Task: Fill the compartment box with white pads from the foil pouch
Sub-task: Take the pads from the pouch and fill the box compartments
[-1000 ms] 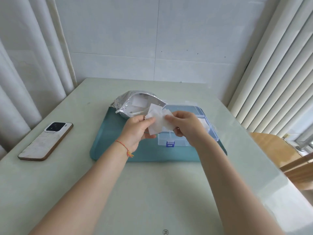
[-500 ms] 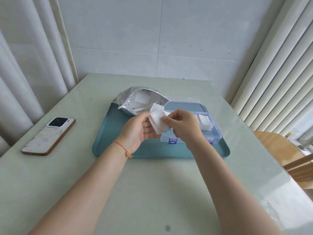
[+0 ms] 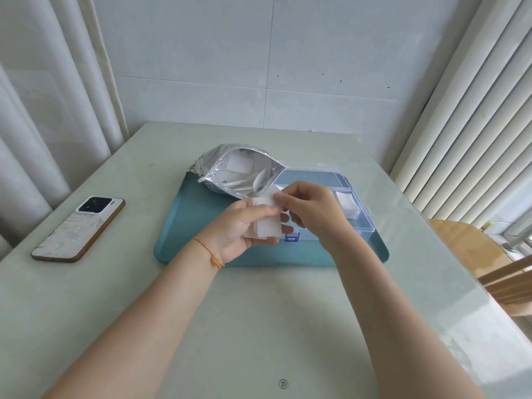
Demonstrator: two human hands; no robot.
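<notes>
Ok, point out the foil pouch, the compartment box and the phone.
foil pouch (image 3: 214, 168): head view, crinkled silver outer wall.
compartment box (image 3: 364, 223): head view, clear right front wall.
phone (image 3: 76, 230): head view, marbled back.

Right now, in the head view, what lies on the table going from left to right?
Phone → foil pouch → left hand gripping white pads → right hand pinching them → compartment box. The tray spans the middle, so it is left out.
</notes>
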